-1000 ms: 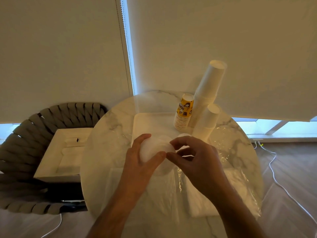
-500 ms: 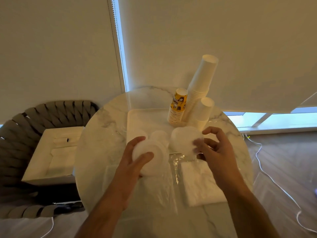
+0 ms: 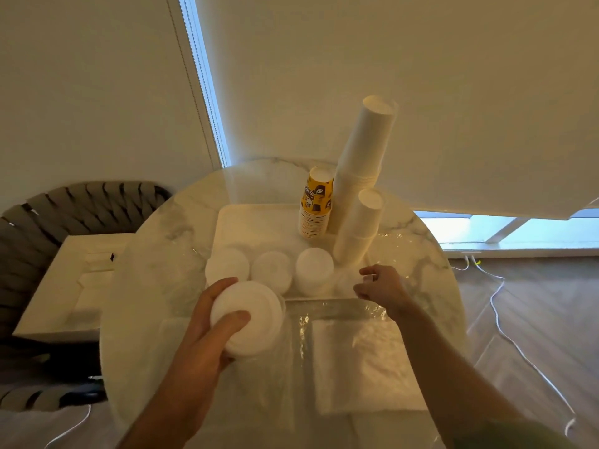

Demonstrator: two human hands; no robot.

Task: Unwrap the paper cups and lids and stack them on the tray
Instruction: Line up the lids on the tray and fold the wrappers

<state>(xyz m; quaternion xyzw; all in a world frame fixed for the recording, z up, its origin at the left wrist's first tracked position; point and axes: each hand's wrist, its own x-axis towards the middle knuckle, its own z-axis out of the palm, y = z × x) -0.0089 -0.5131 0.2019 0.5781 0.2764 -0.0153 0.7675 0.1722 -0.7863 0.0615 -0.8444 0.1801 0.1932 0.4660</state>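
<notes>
A white tray (image 3: 259, 222) lies on the round marble table. At its back right stand a yellow printed cup stack (image 3: 316, 205), a tall white cup stack (image 3: 364, 157) and a shorter white cup stack (image 3: 358, 228), all upside down. Three piles of white lids sit along the tray's front: left (image 3: 227, 265), middle (image 3: 271, 270), right (image 3: 313, 270). My left hand (image 3: 207, 322) grips another stack of white lids (image 3: 251, 322) just in front of the tray. My right hand (image 3: 379, 286) hovers beside the right lid pile with loosely curled fingers, holding nothing I can see.
Clear plastic wrap (image 3: 327, 309) and a white folded sheet (image 3: 363, 364) lie on the table in front of the tray. A woven chair (image 3: 39, 222) at left carries a white box (image 3: 71, 286). White cables (image 3: 499, 303) trail over the wooden floor at right.
My right hand set its lid pile on the tray's front right and let go, then drew back slightly right. My left hand still holds its lid stack.
</notes>
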